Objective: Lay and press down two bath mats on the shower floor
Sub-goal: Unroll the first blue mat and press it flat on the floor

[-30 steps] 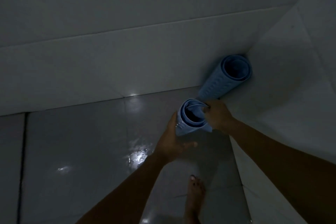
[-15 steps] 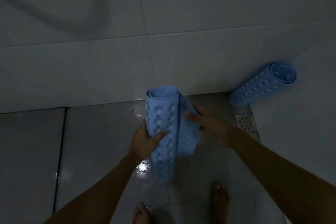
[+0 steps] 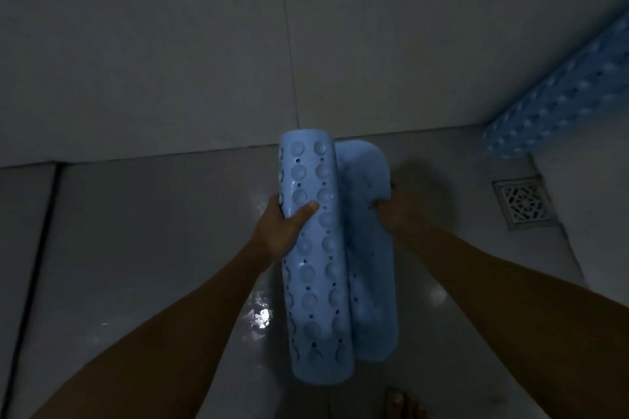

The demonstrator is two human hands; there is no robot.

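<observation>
A light-blue bath mat (image 3: 316, 262), still mostly rolled, is held upright above the wet shower floor (image 3: 143, 248), its suction cups and small holes facing the camera. The left hand (image 3: 284, 224) is wrapped around the rolled part, thumb across the front. The right hand (image 3: 396, 211) is closed on the loose flap that has peeled open to the right. A second rolled mat (image 3: 558, 102) leans in the corner against the tiled wall (image 3: 170, 44), near the square floor drain (image 3: 522, 202). Bare toes (image 3: 403, 403) show at the bottom edge.
</observation>
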